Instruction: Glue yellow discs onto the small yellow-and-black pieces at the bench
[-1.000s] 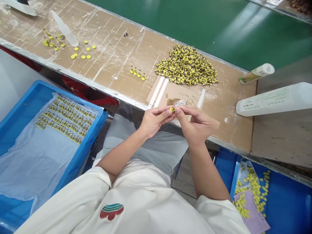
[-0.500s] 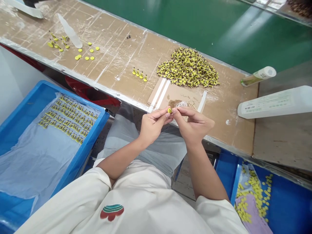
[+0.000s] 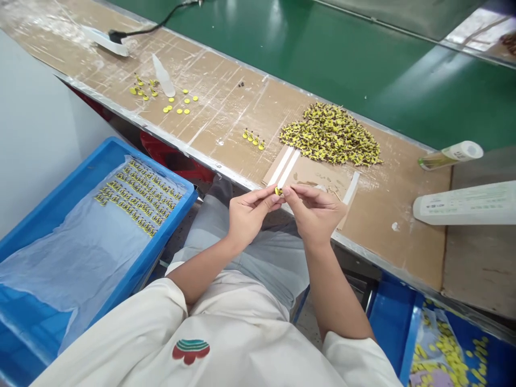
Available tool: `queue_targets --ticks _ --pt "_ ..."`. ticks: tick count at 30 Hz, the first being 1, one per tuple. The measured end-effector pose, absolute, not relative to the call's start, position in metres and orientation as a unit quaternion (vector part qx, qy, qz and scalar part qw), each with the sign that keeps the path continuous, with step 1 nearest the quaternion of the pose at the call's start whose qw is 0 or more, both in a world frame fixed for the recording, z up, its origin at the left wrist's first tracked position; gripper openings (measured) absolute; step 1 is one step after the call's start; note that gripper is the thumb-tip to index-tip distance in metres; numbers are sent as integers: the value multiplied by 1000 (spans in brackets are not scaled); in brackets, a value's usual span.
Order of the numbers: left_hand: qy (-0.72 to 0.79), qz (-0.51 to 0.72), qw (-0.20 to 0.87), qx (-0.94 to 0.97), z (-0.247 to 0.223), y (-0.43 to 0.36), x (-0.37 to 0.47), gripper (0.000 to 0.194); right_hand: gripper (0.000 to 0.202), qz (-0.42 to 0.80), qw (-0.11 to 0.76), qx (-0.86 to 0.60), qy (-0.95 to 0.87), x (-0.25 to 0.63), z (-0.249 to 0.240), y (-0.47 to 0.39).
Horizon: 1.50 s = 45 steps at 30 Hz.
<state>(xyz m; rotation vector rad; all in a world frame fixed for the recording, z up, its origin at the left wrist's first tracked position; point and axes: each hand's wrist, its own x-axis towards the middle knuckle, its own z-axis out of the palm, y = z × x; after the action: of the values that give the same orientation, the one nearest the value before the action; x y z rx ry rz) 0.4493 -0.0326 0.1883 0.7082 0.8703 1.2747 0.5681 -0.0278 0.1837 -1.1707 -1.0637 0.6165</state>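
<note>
My left hand (image 3: 249, 215) pinches a small yellow disc (image 3: 277, 191) between thumb and forefinger, just off the bench's front edge. My right hand (image 3: 312, 209) meets it there, its thumb and fingertips closed on a small dark and yellow piece against the disc; the fingers partly hide it. Behind my hands lies a large heap of tiny yellow-and-brown figures (image 3: 332, 134). A short row of finished-looking figures on yellow discs (image 3: 253, 139) stands upright to the left of the heap. Farther left, several loose yellow discs (image 3: 179, 111) lie near a white pointed bottle (image 3: 163, 75).
At lower left, a blue tray (image 3: 169, 244) lined with white sheet holds rows of figures on discs. Another blue bin (image 3: 409, 333) at lower right contains many yellow discs. Two white bottles, one large (image 3: 467, 204) and one small (image 3: 451, 154), lie at the right. A black cable (image 3: 151, 27) crosses the far left.
The camera view has shifted, so the bench and its things appear farther right and lower. My hands stay together on the small yellow piece, which has turned slightly.
</note>
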Motion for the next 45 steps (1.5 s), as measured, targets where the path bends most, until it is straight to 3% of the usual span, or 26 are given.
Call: queue_targets --ticks 17,45 --pt "444 595 529 411 184 -20 391 26 26 392 628 -522 -424 507 173 -2" --pt "406 563 608 385 181 -4 384 27 21 412 675 -505 -345 496 163 6"
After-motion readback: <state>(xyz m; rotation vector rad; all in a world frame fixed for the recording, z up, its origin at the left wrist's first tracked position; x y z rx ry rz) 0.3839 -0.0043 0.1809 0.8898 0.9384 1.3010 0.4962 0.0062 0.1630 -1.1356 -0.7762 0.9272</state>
